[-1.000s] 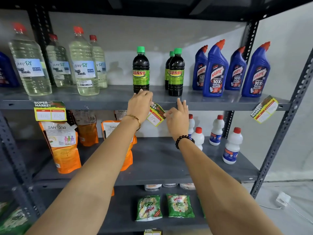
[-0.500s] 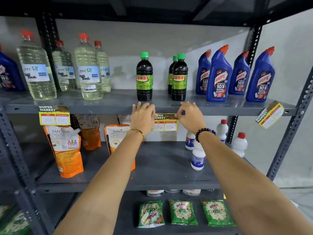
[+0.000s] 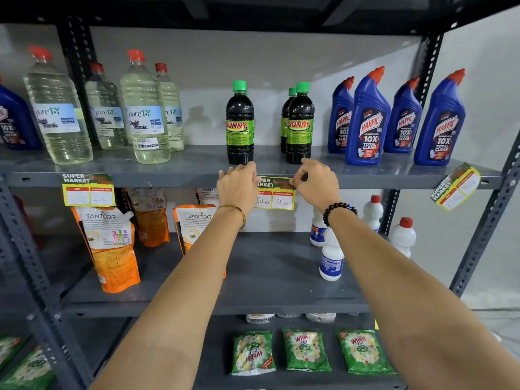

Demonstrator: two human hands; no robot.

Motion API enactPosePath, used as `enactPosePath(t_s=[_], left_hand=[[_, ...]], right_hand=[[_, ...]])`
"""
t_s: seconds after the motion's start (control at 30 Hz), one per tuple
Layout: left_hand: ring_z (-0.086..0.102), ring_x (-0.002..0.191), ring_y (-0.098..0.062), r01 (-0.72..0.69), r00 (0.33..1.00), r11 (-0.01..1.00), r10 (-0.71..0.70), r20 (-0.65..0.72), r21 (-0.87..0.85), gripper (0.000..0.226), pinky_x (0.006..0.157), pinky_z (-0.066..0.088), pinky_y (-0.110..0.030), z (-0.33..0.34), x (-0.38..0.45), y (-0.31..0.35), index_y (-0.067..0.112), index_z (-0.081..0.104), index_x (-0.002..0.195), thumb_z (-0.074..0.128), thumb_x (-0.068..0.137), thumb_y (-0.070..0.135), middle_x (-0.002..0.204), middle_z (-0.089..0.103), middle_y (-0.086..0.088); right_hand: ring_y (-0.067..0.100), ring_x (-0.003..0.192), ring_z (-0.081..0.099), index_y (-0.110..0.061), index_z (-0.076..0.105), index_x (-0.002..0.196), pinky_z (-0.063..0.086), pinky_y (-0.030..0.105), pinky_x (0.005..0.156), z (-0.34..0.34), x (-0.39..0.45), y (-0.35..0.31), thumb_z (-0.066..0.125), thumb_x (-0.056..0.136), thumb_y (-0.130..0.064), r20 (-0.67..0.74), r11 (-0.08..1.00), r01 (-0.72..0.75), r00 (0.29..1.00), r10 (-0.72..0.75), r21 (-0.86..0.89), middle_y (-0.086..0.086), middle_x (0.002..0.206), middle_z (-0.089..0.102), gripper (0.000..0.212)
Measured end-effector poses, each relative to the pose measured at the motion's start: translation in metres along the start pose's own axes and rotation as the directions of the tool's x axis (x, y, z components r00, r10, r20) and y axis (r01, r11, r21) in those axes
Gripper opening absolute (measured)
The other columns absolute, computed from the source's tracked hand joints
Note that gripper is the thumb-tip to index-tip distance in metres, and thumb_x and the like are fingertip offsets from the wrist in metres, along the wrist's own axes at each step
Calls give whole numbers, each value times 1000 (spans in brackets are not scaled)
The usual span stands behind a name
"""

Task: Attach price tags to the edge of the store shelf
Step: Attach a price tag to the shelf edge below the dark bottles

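shelf edge (image 3: 174, 180): grey metal lip of the upper shelf, taken here as the landmark.
tag (image 3: 277, 197): yellow and green price tag, its top on the shelf edge, hanging level below it, between the two hands; handwritten prices showed in two white boxes.
left hand (image 3: 237, 187): lay over the tag's left end, fingers spread flat onto the shelf edge; grip loose, pressing rather than clasping.
right hand (image 3: 316, 181): at the tag's top right corner, thumb and fingertips pinched together on the tag against the shelf edge.
left tag (image 3: 88, 190): a second tag stuck level on the shelf edge, well left of the hands.
tilted tag (image 3: 455, 187): a third tag near the right end of the shelf edge, hanging askew.
sunny bottles (image 3: 240, 122): dark, green-capped, standing just above the shelf edge behind the hands.
harpic bottles (image 3: 368, 119): blue, above the shelf edge to the right.
bleach bottles (image 3: 145, 114): clear, above the shelf edge to the left.
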State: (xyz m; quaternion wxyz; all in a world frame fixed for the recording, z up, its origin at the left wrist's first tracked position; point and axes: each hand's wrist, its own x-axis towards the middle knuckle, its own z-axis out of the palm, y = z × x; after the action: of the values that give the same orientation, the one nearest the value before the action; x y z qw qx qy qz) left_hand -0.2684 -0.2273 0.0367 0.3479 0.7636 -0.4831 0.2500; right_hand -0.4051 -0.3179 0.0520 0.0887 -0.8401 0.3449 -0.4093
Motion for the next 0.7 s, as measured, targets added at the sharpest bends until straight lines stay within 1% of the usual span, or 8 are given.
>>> enactPosePath(t_s=[0.1,0.3,0.4,0.5,0.53,0.7], left_hand=[[63,85,-31,6,1000,1000,-6,-1,11,17,85,49,-43,1,1,1,10,56,89,54,95,26,88,71,-10],[62,87,-30,8,1000,1000,-8,3,11,16,85,48,-43,2,1,1,10,56,87,54,95,24,89,71,-9],[62,87,-30,4,1000,1000,-4,10,8,16,84,48,-43,2,0,1,10,56,87,53,95,24,90,72,-8],[61,89,-30,-7,1000,1000,7,18,9,15,83,48,-42,0,0,0,10,56,89,52,96,24,92,71,-9],[60,90,-30,-9,1000,1000,8,22,10,15,83,48,-42,0,-1,-1,11,56,90,52,96,24,93,71,-9],[59,92,-31,-13,999,1000,13,46,0,15,81,48,-41,-5,-2,1,10,57,90,50,96,22,96,70,-8]], right_hand=[[29,101,60,-1,68,78,39,28,79,-1,0,-1,66,81,-12,-6,1000,2,1000,-2,2,13,117,65,11],[28,102,60,-1,68,80,41,30,81,-3,0,-3,64,82,-12,-3,1000,4,1000,-4,-13,12,119,64,12],[28,106,59,-2,69,80,44,35,86,-3,0,-3,64,82,-12,17,1000,6,1000,-6,-21,13,124,62,12],[23,121,53,-4,71,81,40,38,95,-3,2,-1,64,81,-13,44,1000,1,999,-1,-17,9,137,53,11],[22,123,51,-5,71,83,39,39,97,-2,2,0,64,81,-13,53,1000,1,999,-1,-17,7,140,51,11],[24,121,52,-8,72,83,38,41,98,-2,4,1,63,82,-14,84,1000,12,996,-10,-22,5,142,48,11]])
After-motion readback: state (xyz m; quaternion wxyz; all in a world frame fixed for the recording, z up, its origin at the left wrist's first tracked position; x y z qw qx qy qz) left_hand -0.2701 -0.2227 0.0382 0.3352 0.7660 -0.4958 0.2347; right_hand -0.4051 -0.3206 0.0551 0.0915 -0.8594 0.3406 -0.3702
